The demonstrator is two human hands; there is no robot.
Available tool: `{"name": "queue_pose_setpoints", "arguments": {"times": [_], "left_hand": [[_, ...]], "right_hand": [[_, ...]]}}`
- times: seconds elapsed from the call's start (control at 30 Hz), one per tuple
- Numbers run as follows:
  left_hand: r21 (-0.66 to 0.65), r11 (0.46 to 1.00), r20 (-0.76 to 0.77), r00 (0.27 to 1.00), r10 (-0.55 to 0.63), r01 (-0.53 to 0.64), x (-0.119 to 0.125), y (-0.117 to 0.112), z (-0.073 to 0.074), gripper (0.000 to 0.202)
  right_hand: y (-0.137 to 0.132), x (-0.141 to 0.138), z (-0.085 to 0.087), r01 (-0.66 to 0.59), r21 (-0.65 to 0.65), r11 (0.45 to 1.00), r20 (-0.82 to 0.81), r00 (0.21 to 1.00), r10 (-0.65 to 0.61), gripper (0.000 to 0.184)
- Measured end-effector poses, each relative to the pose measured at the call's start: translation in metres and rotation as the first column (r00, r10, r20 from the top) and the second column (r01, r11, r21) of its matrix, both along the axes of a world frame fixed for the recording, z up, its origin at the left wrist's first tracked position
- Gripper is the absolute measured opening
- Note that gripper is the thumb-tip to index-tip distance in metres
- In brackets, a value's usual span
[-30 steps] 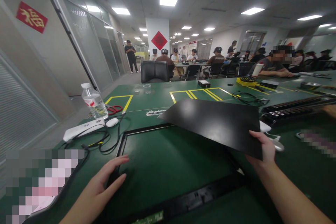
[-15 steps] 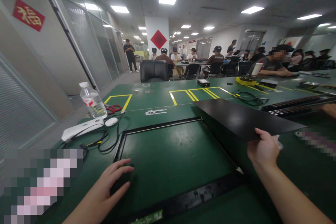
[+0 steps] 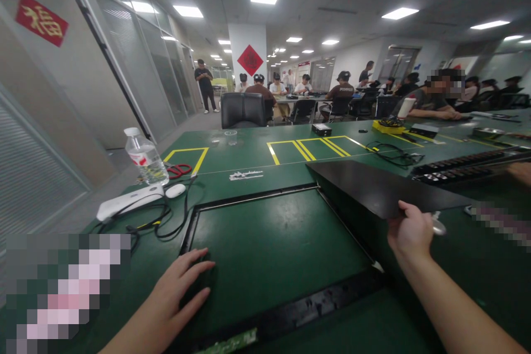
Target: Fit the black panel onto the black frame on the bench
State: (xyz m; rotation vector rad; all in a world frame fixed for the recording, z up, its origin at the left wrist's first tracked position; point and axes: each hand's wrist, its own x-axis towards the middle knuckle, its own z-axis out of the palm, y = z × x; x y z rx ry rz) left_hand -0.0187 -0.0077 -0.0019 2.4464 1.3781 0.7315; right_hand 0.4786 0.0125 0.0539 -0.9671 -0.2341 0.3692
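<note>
My right hand point(image 3: 410, 232) grips the near edge of a thin black panel point(image 3: 381, 188) and holds it nearly level just above the green table, to the right of a black rectangular frame point(image 3: 188, 221). Green surface shows inside that frame. My left hand point(image 3: 178, 290) lies flat with fingers spread on the frame's lower left corner.
At the left stand a water bottle point(image 3: 143, 157), red scissors point(image 3: 179, 170), a white device point(image 3: 126, 203) with a mouse and black cables. Yellow marked boxes point(image 3: 307, 149) lie further back, keyboards point(image 3: 460, 168) at the right. A black chair point(image 3: 243, 110) and several seated people are beyond.
My right hand carried the black panel from over the frame to the right and lowered it. My left hand shifted slightly along the frame's corner.
</note>
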Motion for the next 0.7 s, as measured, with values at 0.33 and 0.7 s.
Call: {"name": "queue_pose_setpoints", "arguments": {"times": [0.33, 0.7], "left_hand": [[0.111, 0.993, -0.137, 0.990, -0.025, 0.041, 0.001, 0.001, 0.002, 0.037], [0.097, 0.995, 0.016, 1.000, 0.013, -0.015, 0.010, -0.006, 0.000, 0.032]], "right_hand": [[0.006, 0.006, -0.009, -0.039, 0.011, 0.999, -0.026, 0.999, 0.040, 0.029], [0.011, 0.029, -0.014, -0.072, -0.093, 0.993, -0.174, 0.983, 0.055, 0.030]]}}
